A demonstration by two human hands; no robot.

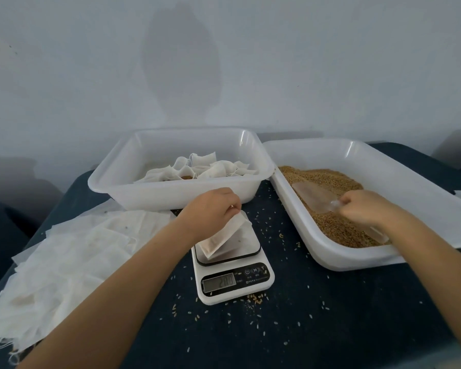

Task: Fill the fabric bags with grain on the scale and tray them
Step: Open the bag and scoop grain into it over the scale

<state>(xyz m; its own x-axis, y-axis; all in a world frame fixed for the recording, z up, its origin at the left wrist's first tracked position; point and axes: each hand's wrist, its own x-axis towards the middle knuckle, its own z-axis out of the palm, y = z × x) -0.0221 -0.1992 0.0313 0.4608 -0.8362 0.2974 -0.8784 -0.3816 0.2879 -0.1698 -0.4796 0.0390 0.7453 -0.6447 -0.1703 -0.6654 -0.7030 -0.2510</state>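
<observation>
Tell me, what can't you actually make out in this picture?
Head view only:
- scale display: digits too blurry.
- bag on the scale: fill hidden by fabric; left hand covers its top.
- scoop handle: hidden in right hand.
- filled bags: partly behind tray wall.

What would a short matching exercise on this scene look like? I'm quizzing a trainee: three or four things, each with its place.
Things:
1. clear scoop
2. fabric bag
3. filled bags
4. empty bags

Places:
A. in the far tray
B. on the scale, pinched by the left hand
C. piled on the table's left
D. in the grain tray, held by the right hand

Pairs: 1-D, 2-B, 3-A, 4-C
</observation>
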